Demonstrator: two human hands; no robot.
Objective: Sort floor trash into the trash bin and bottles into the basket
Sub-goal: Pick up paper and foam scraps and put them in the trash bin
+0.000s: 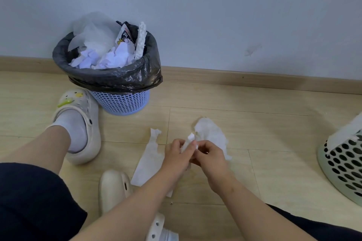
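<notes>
Low over the floor (264, 139), left hand (176, 155) and right hand (208, 155) both curl and pinch one tissue wad (191, 137); I judge they are bunching it for one toss. Tissue strip (147, 159) lies flat at their 9 o'clock. Trash bin (117, 82), heaped, at 11; basket (344, 168) at 3.

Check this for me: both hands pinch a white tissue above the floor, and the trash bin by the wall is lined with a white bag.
Not quite. The head view shows the trash bin lined with a black bag, not a white one. The rest holds: the left hand and right hand pinch a white tissue above the floor, by the wall.
</notes>
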